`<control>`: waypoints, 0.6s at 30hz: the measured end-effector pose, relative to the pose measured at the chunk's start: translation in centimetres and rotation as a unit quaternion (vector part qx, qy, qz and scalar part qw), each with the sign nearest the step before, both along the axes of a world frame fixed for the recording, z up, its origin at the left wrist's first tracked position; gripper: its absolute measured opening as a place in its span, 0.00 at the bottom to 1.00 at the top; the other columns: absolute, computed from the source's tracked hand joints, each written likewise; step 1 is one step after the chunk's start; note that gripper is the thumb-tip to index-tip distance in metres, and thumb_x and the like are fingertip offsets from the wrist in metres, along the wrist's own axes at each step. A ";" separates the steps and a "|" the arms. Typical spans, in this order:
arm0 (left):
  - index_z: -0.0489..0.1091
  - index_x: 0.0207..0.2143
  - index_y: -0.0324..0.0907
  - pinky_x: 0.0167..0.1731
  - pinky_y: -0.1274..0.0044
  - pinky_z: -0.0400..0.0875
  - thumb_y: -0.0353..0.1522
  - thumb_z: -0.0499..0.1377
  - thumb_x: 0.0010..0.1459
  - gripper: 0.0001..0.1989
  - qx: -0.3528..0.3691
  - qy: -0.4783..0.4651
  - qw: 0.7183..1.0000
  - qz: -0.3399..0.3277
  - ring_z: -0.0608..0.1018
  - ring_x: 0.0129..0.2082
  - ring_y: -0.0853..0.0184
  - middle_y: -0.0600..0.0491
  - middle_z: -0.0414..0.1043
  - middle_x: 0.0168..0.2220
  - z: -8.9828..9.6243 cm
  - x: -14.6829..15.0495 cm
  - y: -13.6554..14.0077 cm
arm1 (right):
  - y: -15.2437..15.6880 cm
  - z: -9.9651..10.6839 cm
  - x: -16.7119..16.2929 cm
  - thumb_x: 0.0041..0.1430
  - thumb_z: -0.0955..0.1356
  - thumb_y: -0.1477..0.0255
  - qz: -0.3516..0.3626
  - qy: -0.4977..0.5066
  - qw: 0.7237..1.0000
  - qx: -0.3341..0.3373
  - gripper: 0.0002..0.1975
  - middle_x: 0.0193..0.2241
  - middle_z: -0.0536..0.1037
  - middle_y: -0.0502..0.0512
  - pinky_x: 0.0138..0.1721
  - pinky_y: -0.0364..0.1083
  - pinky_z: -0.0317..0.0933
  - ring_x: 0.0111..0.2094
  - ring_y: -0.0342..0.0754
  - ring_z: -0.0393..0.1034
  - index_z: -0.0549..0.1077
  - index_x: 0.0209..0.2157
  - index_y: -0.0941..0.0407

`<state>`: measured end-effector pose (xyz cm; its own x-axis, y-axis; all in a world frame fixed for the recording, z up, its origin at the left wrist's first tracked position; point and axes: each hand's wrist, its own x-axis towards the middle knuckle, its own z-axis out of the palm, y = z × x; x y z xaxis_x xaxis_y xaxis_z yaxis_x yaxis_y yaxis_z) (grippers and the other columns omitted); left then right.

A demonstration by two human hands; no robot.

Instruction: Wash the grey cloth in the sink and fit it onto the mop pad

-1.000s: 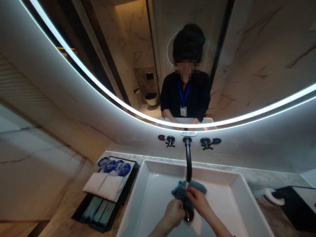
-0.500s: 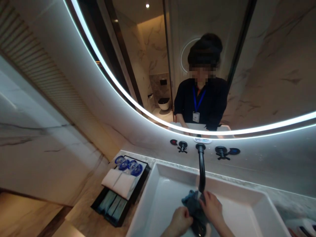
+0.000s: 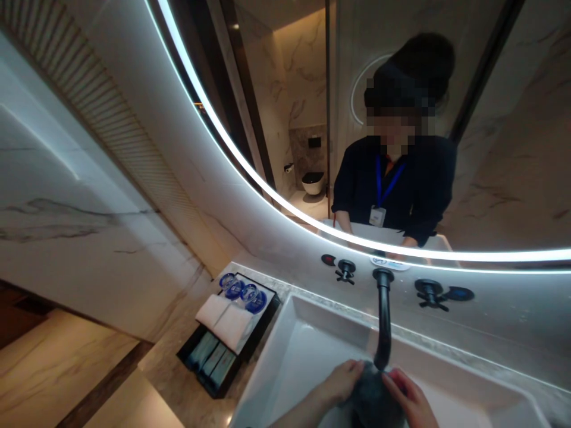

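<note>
A wet-looking dark blue-grey cloth (image 3: 373,397) hangs spread between my hands, right under the spout of the black tap (image 3: 384,315). My left hand (image 3: 342,383) pinches its left edge with thumb and fingers. On the opposite side, my right hand (image 3: 409,393) grips the cloth near its upper corner, fingers curled. Both hands are over the white rectangular basin (image 3: 270,362). The cloth's lower part runs out of the frame, and whether water is running cannot be made out.
Left of the basin, a black tray (image 3: 250,348) holds white folded towels (image 3: 225,321), blue round packets (image 3: 243,291) and several slim packs. Cross-shaped tap handles (image 3: 345,271) flank the spout. Above, a lit oval mirror (image 3: 285,205) reflects a person in dark clothing.
The bunched cloth is now spread out between both hands. My left hand has moved up toward the spout. The view has shifted, so the basin and tap sit further right.
</note>
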<state>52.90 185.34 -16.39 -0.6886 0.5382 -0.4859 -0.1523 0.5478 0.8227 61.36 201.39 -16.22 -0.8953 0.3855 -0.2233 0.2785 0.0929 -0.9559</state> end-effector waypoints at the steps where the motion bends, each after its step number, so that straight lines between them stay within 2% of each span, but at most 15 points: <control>1: 0.74 0.41 0.38 0.46 0.69 0.65 0.47 0.46 0.62 0.25 -0.004 -0.013 1.000 -0.007 0.75 0.43 0.58 0.46 0.77 0.41 -0.2 -0.1 0.2 | 0.3 0.5 -0.1 0.39 0.68 0.43 -0.017 -0.006 1.000 -0.019 0.25 0.19 0.74 0.51 0.29 0.48 0.66 0.26 0.54 0.70 0.69 0.18 0.51; 3: 0.75 0.33 0.39 0.40 0.70 0.66 0.45 0.50 0.59 0.22 -0.015 -0.017 1.000 0.001 0.74 0.36 0.60 0.50 0.75 0.32 -0.6 -0.1 0.4 | 1.0 1.2 -0.4 0.37 0.69 0.42 -0.028 -0.021 0.998 -0.052 0.26 0.20 0.74 0.52 0.30 0.47 0.67 0.28 0.54 0.70 0.72 0.20 0.52; 5: 0.73 0.28 0.39 0.35 0.72 0.65 0.40 0.56 0.54 0.13 -0.023 -0.011 0.999 0.019 0.71 0.31 0.64 0.54 0.71 0.27 -0.8 -0.3 0.6 | 1.7 1.2 -0.7 0.38 0.69 0.42 -0.005 -0.028 0.998 -0.062 0.27 0.21 0.74 0.51 0.29 0.45 0.65 0.28 0.52 0.69 0.73 0.22 0.53; 8: 0.68 0.27 0.41 0.33 0.76 0.62 0.31 0.60 0.46 0.04 -0.010 0.006 0.999 0.047 0.67 0.30 0.68 0.59 0.64 0.25 -0.4 -1.1 0.4 | 2.3 0.4 -1.0 0.42 0.68 0.43 0.034 -0.010 0.999 -0.006 0.26 0.18 0.69 0.49 0.25 0.43 0.61 0.24 0.48 0.65 0.70 0.19 0.55; 10: 0.65 0.28 0.42 0.33 0.78 0.60 0.30 0.57 0.48 0.03 0.016 0.015 0.998 0.065 0.65 0.30 0.70 0.60 0.61 0.25 0.4 -1.9 -0.1 | 2.4 -0.6 -1.0 0.46 0.67 0.45 0.044 0.006 0.997 0.055 0.25 0.17 0.68 0.48 0.25 0.43 0.60 0.23 0.46 0.64 0.68 0.18 0.54; 13: 0.62 0.27 0.42 0.32 0.78 0.58 0.33 0.56 0.52 0.05 0.054 0.056 0.994 0.070 0.64 0.30 0.70 0.60 0.59 0.25 1.7 -2.8 -1.0 | 2.5 -2.9 -0.7 0.50 0.66 0.48 0.096 -0.003 0.986 0.134 0.22 0.20 0.74 0.50 0.28 0.44 0.64 0.25 0.49 0.69 0.72 0.22 0.54; 16: 0.60 0.25 0.43 0.29 0.76 0.54 0.41 0.57 0.52 0.12 0.060 0.098 0.992 0.050 0.62 0.28 0.70 0.61 0.58 0.23 2.8 -2.7 -1.6 | 2.6 -5.8 0.2 0.48 0.67 0.50 0.122 0.011 0.973 0.198 0.22 0.34 0.82 0.57 0.40 0.49 0.70 0.37 0.56 0.76 0.78 0.34 0.53; 18: 0.59 0.25 0.43 0.28 0.76 0.52 0.44 0.57 0.52 0.15 0.080 0.083 0.992 0.060 0.60 0.26 0.70 0.61 0.57 0.22 3.2 -1.9 -1.6 | 2.8 -8.0 0.9 0.41 0.71 0.52 0.132 0.031 0.959 0.251 0.26 0.44 0.81 0.63 0.49 0.56 0.68 0.47 0.63 0.74 0.78 0.40 0.53</control>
<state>50.98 183.71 -13.19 -0.8152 0.5094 -0.2758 -0.0639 0.3941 0.9168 62.23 204.17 -24.24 -0.9819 0.1891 -0.0133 0.1270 0.6044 -0.7865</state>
